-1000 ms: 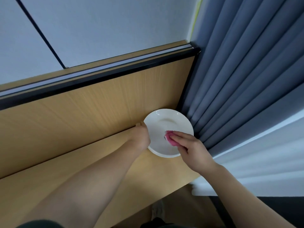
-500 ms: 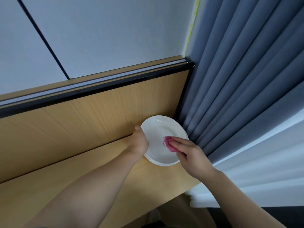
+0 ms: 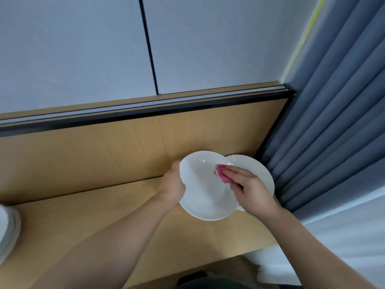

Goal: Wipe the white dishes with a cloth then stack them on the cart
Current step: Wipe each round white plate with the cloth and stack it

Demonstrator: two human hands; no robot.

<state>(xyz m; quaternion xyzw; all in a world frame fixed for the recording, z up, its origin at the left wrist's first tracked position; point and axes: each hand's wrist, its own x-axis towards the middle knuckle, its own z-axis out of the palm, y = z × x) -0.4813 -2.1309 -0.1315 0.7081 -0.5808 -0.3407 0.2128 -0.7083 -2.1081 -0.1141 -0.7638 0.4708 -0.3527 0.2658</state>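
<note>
Several white dishes [image 3: 8, 232] sit stacked at the far left edge of the tabletop [image 3: 83, 226], well apart from where I work. My left hand [image 3: 171, 184] grips the left rim of the plate [image 3: 204, 192], thumb at the edge and fingers hidden behind it, holding it tilted up off the wood. Against the plate's inner face my right hand [image 3: 250, 186] presses the pink cloth [image 3: 221, 174], upper fingers laid nearly flat over the wad. Behind, partly covered, shows a second dish [image 3: 256, 170], close by the grey curtain [image 3: 333, 122]. I judge the plate stiff, glazed and slick, light enough for one hand, yet likely to chip if it knocks its neighbour. The best hold is at the rim, thumb over and fingers under, opposite where the cloth pushes. The cloth itself is soft and bunches easily.
</note>
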